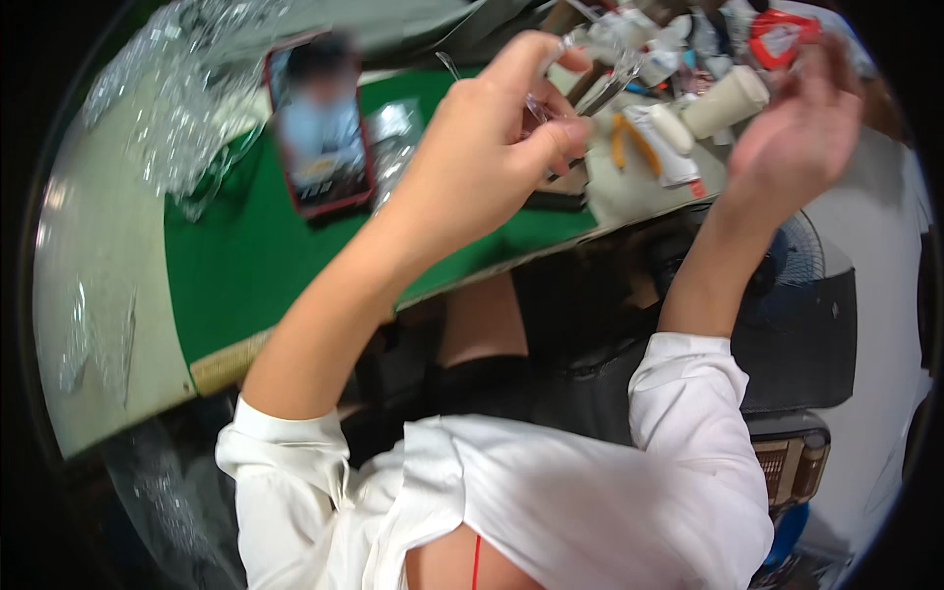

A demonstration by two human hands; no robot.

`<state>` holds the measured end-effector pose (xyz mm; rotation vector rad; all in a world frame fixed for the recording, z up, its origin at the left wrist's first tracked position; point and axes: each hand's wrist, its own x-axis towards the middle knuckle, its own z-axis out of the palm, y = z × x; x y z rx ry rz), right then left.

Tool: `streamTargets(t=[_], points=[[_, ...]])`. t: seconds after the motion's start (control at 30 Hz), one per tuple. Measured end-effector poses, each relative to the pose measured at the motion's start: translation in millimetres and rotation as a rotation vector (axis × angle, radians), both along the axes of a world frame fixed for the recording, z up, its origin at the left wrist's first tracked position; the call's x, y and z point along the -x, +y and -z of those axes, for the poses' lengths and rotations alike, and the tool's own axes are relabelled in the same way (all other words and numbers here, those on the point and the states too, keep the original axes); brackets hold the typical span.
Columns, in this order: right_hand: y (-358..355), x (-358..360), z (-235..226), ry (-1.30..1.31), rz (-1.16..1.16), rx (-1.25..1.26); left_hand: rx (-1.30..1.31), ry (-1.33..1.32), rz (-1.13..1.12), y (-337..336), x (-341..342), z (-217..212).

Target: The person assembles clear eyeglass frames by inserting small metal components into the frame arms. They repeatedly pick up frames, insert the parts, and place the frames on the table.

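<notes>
My left hand (501, 128) is raised over the far edge of the green mat (236, 285), its fingers curled and pinched. It holds a thin, shiny, wire-like item (448, 66) whose tip sticks out left of the knuckles; the fingers hide most of it. Past the fingertips shows a clear, glossy piece (619, 79); whether it belongs to the held item I cannot tell. My right hand (801, 128) is blurred by motion, fingers stretched toward a red and white packet (780, 39). Right beside it lies a cream cylindrical bottle (726, 102).
A phone in a red case (324, 128) rests on the mat, small clear bags (393, 133) beside it. Crumpled clear plastic (187, 88) piles at the far left. Orange-handled pliers (634, 143) and a white tube (671, 147) lie right of centre. A fan (796, 251) stands below the right edge.
</notes>
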<state>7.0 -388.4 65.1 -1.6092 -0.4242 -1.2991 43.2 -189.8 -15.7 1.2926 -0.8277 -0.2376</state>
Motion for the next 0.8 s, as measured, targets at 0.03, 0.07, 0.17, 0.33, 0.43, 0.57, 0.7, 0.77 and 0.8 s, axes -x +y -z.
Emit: streamTargets(t=[0.03, 0.07, 0.17, 0.33, 0.43, 0.57, 0.7, 0.77, 0.8], points=[[9.4, 13.2, 36.7, 0.19, -0.009, 0.057, 0.052, 0.013, 0.02, 19.1, 13.6, -2.0], [33.5, 14.0, 71.3, 0.434, -0.134, 0.246, 0.079, 0.024, 0.0, 50.3, 28.0, -3.3], [79.4, 35.6, 148.5, 0.758, -0.12, 0.711, -0.033, -0.087, -0.116, 114.0, 57.7, -12.6], [103.5, 38.7, 165.5, 0.702, -0.052, 0.85, -0.653, -0.633, -0.506, 203.6, 61.6, 1.6], [109.4, 34.7, 165.7, 0.674, -0.098, 0.895, -0.42, -0.66, -1.04, 220.2, 64.6, 21.8], [105.6, 38.6, 163.4, 0.658, -0.135, 0.882, -0.064, -0.369, -1.157, 238.0, 64.5, 35.7], [100.2, 34.9, 161.6, 0.735, -0.21, 0.701, 0.138, 0.03, -0.617, 252.4, 68.5, 43.5], [100.1, 30.6, 161.1, 0.802, -0.231, 0.608, 0.179, 0.098, -0.505, 237.0, 75.4, 39.0], [100.8, 28.5, 161.1, 0.834, -0.243, 0.562, 0.193, 0.062, -0.474, 229.5, 77.2, 36.7]])
